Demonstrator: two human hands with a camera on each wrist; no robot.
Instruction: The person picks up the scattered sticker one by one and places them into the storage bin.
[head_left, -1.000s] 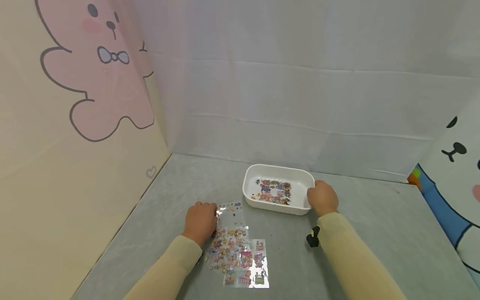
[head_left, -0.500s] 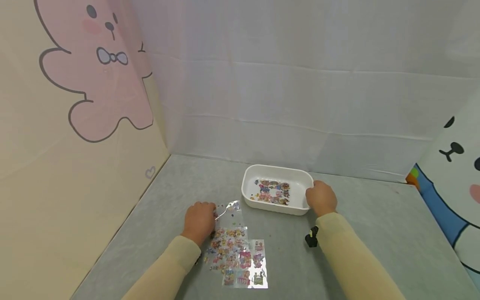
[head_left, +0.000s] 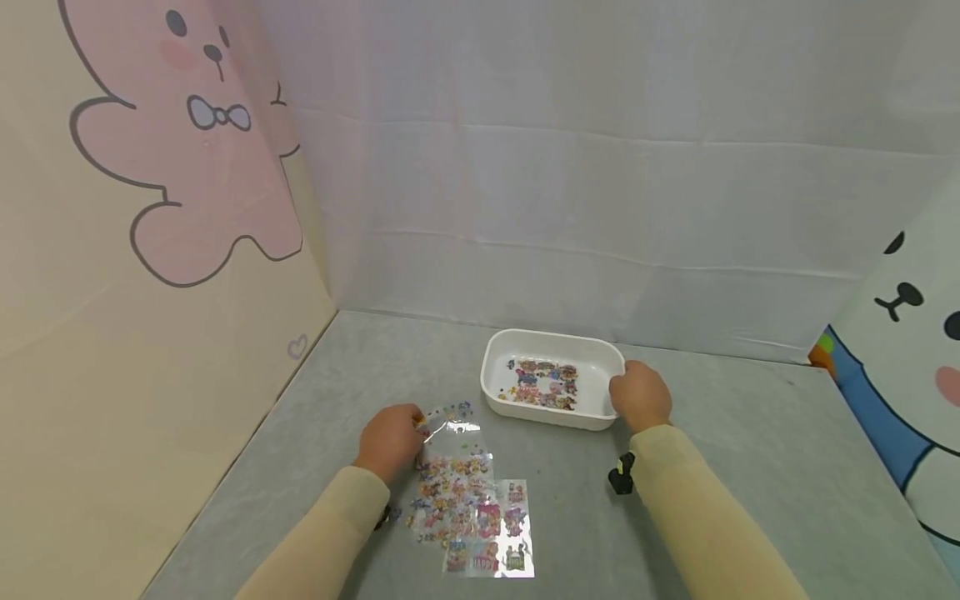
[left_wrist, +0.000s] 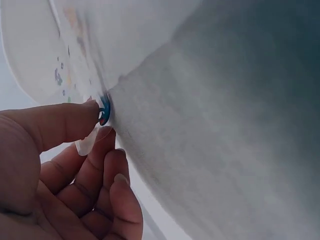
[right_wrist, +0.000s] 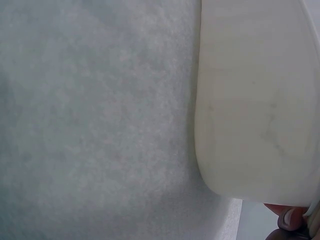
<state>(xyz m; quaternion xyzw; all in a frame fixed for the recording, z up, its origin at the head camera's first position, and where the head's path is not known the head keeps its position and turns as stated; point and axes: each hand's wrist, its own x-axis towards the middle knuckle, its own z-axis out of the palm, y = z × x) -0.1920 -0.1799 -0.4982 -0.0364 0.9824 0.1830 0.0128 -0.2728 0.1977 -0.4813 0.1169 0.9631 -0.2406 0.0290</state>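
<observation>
My left hand [head_left: 388,442] pinches the left edge of a clear sticker sheet [head_left: 453,440] between thumb and fingers; in the left wrist view, the thumb [left_wrist: 70,120] presses from one side and the other fingers curl below. Light glints along this sheet, whose near part overlaps a denser sheet of small colourful stickers [head_left: 453,487]. A third sheet with larger pictures and the word HAPPY [head_left: 516,525] lies nearest. At the right end of a white tray [head_left: 547,415], my right hand [head_left: 642,396] grips the rim; the right wrist view shows the tray's outer wall [right_wrist: 255,110]. Inside lies another sticker sheet [head_left: 542,385].
Everything rests on a grey cloth-covered table [head_left: 735,467]. A pale curtain [head_left: 570,192] closes off the back, with a cream wall panel bearing a pink bear [head_left: 217,175] at left. A white bear print [head_left: 922,350] stands at right.
My left hand has drawn slightly left and turned, lifting and bending the pinched sheet's edge, and the glint on it has shifted. The right hand and tray have stayed put.
</observation>
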